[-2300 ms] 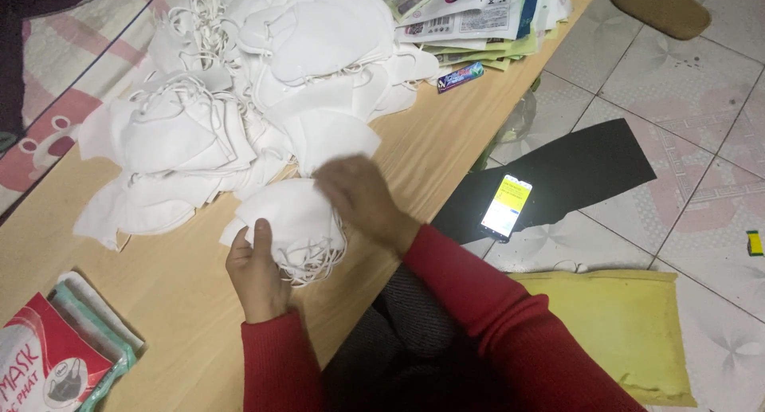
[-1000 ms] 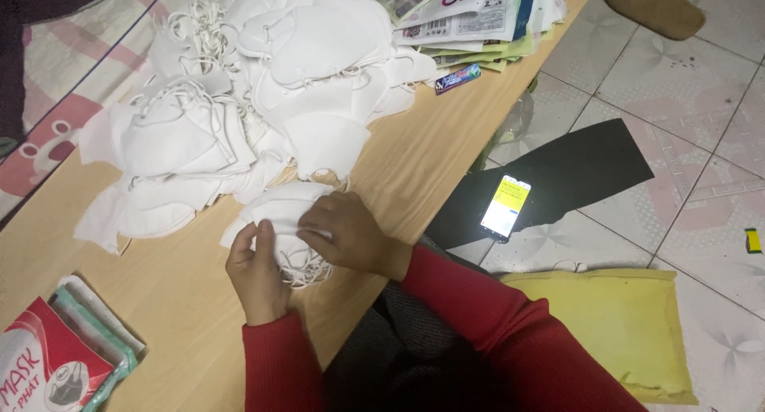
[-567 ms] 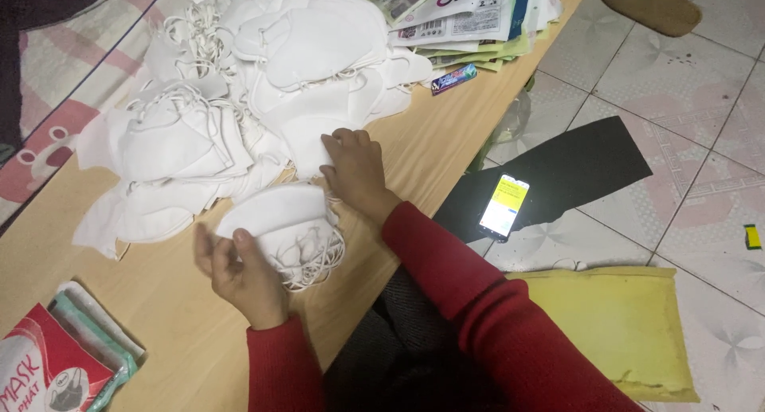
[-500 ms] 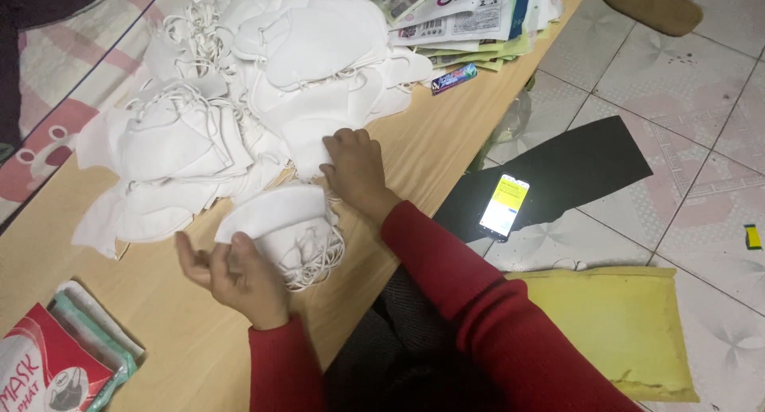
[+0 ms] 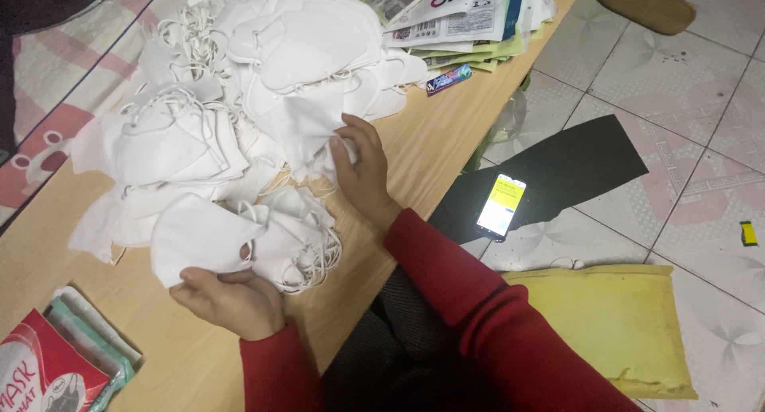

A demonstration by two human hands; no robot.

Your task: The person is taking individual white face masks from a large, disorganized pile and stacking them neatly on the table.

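A big heap of white cloth face masks (image 5: 263,69) with elastic loops covers the middle of a wooden table (image 5: 414,149). My left hand (image 5: 231,300) grips a white mask (image 5: 199,237) at the near edge of a small stack of masks (image 5: 295,245). My right hand (image 5: 362,169) reaches into the heap, its fingers pinching the edge of another white mask (image 5: 307,129). Both sleeves are red.
Red and green mask packets (image 5: 56,364) lie at the table's near left corner. Stacked papers (image 5: 462,21) and a small blue tube (image 5: 448,80) sit at the far end. On the tiled floor are a lit phone (image 5: 501,205) on a black sheet and a yellow cushion (image 5: 613,324).
My left hand has closed on a mask and drawn it toward me beside the small stack. My right hand moved from the stack up into the big heap and took hold of a mask.
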